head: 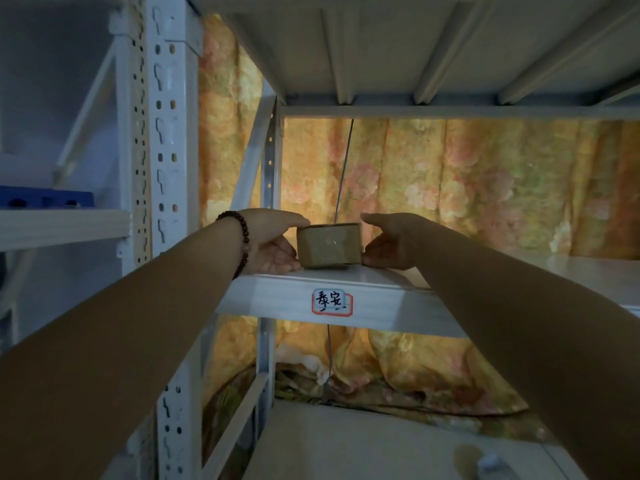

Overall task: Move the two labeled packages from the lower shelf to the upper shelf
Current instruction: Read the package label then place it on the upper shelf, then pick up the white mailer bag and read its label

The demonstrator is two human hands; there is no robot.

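A small brown cardboard package (329, 244) stands on the upper shelf (381, 299), close to its front edge. My left hand (273, 242), with a dark bead bracelet on the wrist, touches the package's left side, thumb on its top edge. My right hand (391, 242) is at its right side, fingers spread and just touching or barely apart. Part of a second object (491, 462), grey and blurred, shows on the lower shelf (346, 445) at the bottom right, partly hidden by my right arm.
A handwritten label sticker (331, 301) is on the upper shelf's front beam. A flowered yellow curtain (450, 188) hangs behind the rack. A perforated white upright (162, 133) stands to the left; a blue crate (45, 197) sits on the neighbouring rack's shelf.
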